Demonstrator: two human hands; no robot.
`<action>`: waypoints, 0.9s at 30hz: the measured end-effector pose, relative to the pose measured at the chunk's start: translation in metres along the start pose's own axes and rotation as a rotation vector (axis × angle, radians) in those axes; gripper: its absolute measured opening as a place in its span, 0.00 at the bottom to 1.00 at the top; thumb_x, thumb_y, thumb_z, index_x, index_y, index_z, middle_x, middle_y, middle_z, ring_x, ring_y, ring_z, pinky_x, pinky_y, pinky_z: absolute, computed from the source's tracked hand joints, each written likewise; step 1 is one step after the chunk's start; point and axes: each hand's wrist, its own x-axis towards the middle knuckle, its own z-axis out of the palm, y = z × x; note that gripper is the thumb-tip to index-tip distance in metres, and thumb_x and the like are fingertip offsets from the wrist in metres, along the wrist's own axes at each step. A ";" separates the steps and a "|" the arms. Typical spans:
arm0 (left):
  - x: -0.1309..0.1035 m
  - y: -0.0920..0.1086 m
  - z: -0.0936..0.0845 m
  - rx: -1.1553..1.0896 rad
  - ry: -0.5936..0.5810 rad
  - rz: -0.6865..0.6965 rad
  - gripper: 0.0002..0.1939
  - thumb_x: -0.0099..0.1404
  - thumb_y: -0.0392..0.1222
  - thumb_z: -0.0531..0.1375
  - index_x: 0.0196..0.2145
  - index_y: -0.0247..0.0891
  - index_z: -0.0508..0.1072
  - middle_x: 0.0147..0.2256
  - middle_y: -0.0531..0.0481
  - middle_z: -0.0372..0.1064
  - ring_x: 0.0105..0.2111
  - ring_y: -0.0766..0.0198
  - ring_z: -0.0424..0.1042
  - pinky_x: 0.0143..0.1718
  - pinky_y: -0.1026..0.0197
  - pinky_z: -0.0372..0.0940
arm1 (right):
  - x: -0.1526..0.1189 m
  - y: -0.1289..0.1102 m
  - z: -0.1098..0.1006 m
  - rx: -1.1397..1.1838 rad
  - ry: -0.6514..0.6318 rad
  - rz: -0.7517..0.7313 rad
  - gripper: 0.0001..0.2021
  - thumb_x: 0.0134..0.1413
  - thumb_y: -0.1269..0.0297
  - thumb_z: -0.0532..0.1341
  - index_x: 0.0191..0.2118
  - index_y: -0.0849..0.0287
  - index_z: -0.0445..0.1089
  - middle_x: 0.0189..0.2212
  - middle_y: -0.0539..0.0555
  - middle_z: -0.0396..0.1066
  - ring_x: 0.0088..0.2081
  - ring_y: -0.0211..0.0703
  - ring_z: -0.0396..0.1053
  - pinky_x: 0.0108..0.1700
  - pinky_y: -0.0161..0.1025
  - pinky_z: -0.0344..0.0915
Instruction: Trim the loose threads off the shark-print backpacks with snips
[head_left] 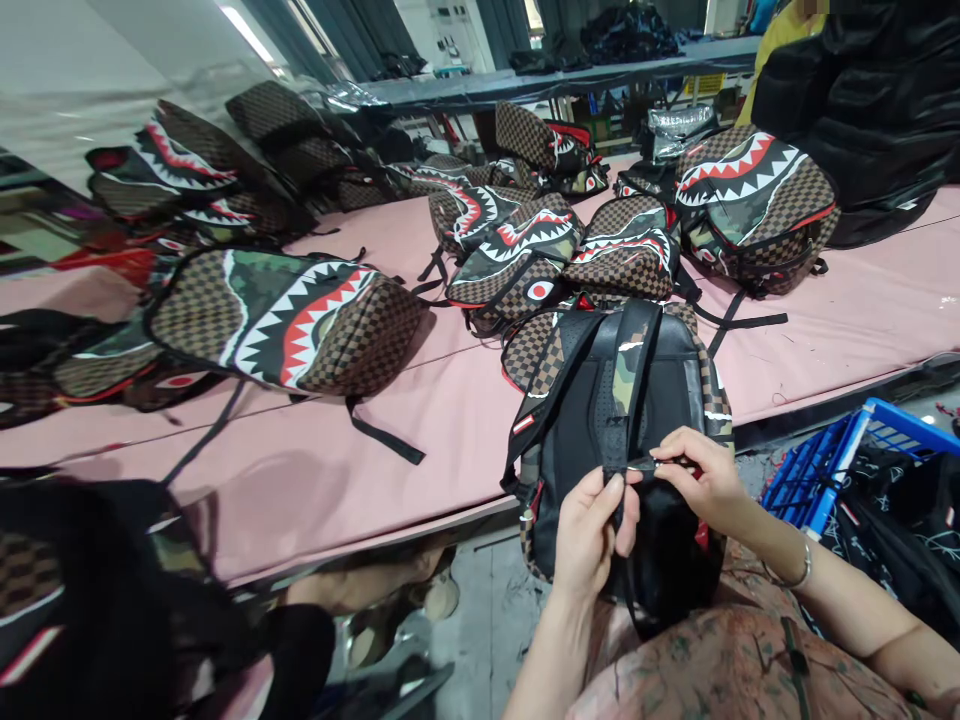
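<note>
A black-backed backpack leans against the table edge in front of my body, its back panel and shoulder straps facing me. My left hand is closed, thumb and fingers pinching the lower end of a shoulder strap. Level with it, my right hand pinches a short dark stretch of the strap's webbing, pulled sideways between the two hands. Fingers partly cover the piece being held, so its buckle or end cannot be made out. A narrow black strap hangs below my left hand. Brown checks and camouflage show along the bag's sides.
Several checked shark-mouth backpacks lie across the pink table. Black bags are stacked at the far right. A blue crate with black items stands by my right. A person in yellow is behind; another person's arm shows lower left.
</note>
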 end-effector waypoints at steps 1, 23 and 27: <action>0.001 0.000 -0.001 -0.110 -0.062 -0.046 0.10 0.57 0.44 0.59 0.31 0.34 0.69 0.16 0.58 0.58 0.07 0.80 0.47 0.09 0.74 0.43 | 0.001 0.000 0.000 0.100 0.010 0.061 0.08 0.53 0.58 0.56 0.35 0.57 0.67 0.30 0.52 0.68 0.31 0.39 0.66 0.34 0.36 0.63; -0.003 -0.008 0.001 0.056 0.351 0.073 0.15 0.48 0.41 0.66 0.34 0.31 0.74 0.29 0.46 0.74 0.24 0.63 0.73 0.28 0.60 0.71 | 0.006 0.008 -0.007 -0.310 0.102 -0.290 0.07 0.55 0.67 0.55 0.40 0.58 0.66 0.33 0.54 0.69 0.37 0.43 0.66 0.41 0.41 0.63; -0.001 -0.012 0.004 0.120 0.325 0.104 0.15 0.49 0.42 0.65 0.35 0.31 0.74 0.29 0.46 0.74 0.24 0.62 0.74 0.29 0.59 0.71 | 0.003 0.011 -0.006 -0.450 0.050 -0.445 0.07 0.55 0.68 0.56 0.39 0.60 0.67 0.33 0.56 0.70 0.36 0.43 0.67 0.39 0.41 0.63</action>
